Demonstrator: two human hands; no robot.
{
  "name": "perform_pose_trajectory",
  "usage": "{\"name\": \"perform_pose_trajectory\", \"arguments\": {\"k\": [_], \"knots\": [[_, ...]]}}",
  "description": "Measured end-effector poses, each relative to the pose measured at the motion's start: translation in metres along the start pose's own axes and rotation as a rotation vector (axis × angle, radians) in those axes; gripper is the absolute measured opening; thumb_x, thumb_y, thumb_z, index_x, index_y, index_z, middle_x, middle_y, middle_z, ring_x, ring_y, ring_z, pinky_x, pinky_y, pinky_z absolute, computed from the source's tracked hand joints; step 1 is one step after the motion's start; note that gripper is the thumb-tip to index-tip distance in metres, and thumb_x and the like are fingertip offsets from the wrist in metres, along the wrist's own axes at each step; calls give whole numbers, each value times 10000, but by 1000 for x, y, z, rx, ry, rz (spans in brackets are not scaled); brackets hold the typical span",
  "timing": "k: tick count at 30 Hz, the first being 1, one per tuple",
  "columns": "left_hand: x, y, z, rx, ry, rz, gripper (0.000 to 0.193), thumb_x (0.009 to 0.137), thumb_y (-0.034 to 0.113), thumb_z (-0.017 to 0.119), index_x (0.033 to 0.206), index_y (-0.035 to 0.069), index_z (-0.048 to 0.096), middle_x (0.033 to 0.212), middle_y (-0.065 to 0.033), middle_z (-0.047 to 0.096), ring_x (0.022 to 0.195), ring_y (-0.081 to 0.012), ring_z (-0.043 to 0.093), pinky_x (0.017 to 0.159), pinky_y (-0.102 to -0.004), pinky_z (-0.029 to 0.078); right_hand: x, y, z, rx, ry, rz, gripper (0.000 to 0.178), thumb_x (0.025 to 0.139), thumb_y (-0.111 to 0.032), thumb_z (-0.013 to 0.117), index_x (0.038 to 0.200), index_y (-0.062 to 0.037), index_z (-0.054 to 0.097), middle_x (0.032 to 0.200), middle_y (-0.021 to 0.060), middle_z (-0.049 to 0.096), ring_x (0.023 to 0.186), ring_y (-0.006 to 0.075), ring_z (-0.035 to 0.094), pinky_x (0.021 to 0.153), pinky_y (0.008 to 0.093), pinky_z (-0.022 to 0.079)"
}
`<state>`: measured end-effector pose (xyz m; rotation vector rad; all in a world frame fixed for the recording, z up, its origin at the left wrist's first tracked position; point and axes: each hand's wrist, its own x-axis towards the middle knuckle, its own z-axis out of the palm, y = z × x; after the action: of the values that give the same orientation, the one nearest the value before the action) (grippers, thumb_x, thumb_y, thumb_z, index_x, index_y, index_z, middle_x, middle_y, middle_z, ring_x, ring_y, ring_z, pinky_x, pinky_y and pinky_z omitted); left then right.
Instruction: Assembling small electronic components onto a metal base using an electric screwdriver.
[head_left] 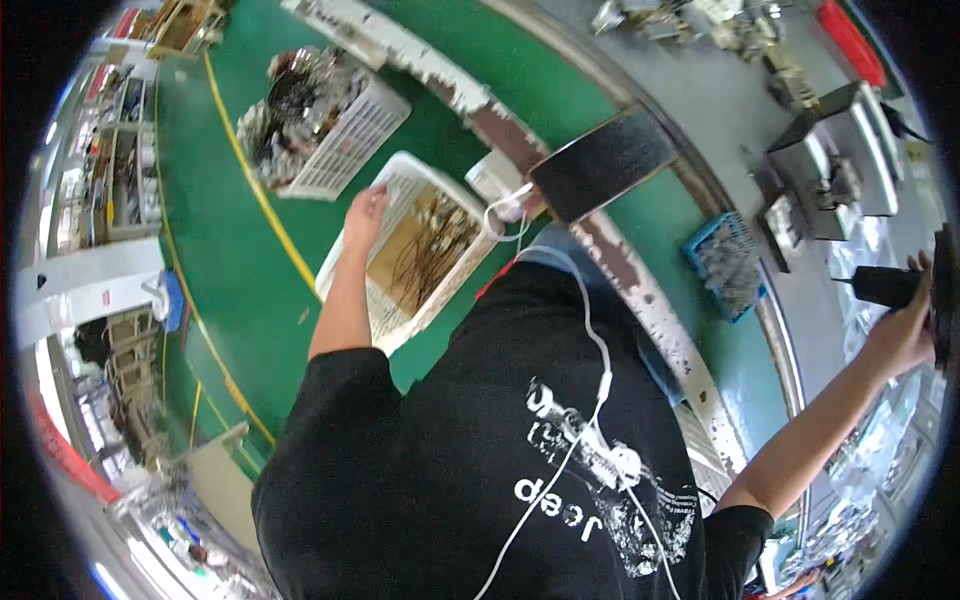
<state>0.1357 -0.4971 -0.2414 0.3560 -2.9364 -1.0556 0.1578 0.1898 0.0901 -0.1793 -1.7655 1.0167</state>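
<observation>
My left hand [366,215] is at the left rim of a white plastic basket [345,265], its fingers curled. Whether anything is inside those fingers is too small to tell. Dark, thin tangled parts [432,245] lie in that basket against a brown lining. Far out to the right, my right hand [905,335] is wrapped round a black power screwdriver [885,286]. A thin bit points left from its nose, over the grey workbench [700,85]. The picture's rim cuts off part of the tool.
Another white basket [345,140], heaped with metal scraps, stands on the green floor. A chipped white beam [640,290] runs beside me, with a black flat slab [605,165] across it. White cable [590,320] hangs over my shirt. A blue basket [725,265] of grey parts sits by the bench.
</observation>
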Motion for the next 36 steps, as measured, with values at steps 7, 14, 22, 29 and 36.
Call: {"name": "perform_pose_trajectory", "arguments": {"k": [7, 14, 22, 29, 36], "knots": [[68, 317, -3, -203, 452, 769, 295, 927, 88, 661, 1221, 78, 635, 1320, -139, 581, 1250, -324, 535, 1081, -413, 400, -12, 14, -7, 28, -41, 7, 492, 963, -65, 655, 1365, -9, 377, 1286, 164, 616, 942, 217, 680, 815, 318, 569], [95, 571, 153, -163, -33, 1409, 397, 849, 161, 698, 1241, 136, 644, 1251, -108, 641, 1162, -311, 601, 1012, -432, 456, -14, -1, -3, 42, 29, 51, 537, 973, -57, 626, 1423, -33, 335, 1339, 179, 570, 920, 169, 661, 813, 304, 550], [120, 635, 197, 208, -240, 1330, 420, 850, 346, 720, 1191, 106, 671, 1194, -110, 657, 1155, -332, 579, 1007, -452, 443, -24, 2, 6, 30, -1, 86, 621, 978, -37, 597, 1496, -59, 255, 1413, 192, 505, 1080, 219, 635, 927, 346, 522], [24, 581, 84, -513, -203, 1601, 409, 827, 307, 763, 1154, 104, 624, 1099, -81, 638, 1077, -300, 574, 942, -421, 462, -76, -26, 13, -118, -387, -160, 826, 980, -336, 625, 1571, -5, 153, 1551, 199, 361, 1422, 355, 374, 1169, 483, 297], [-25, 558, 77, -592, -570, 1618, 707, 768, 310, 820, 1371, 90, 522, 1417, -127, 486, 1256, -337, 514, 1034, -435, 470, -75, -47, 17, 351, -463, 643, 633, 978, -172, 638, 1511, 23, 358, 1494, 202, 462, 1095, 290, 674, 915, 371, 563]]}}
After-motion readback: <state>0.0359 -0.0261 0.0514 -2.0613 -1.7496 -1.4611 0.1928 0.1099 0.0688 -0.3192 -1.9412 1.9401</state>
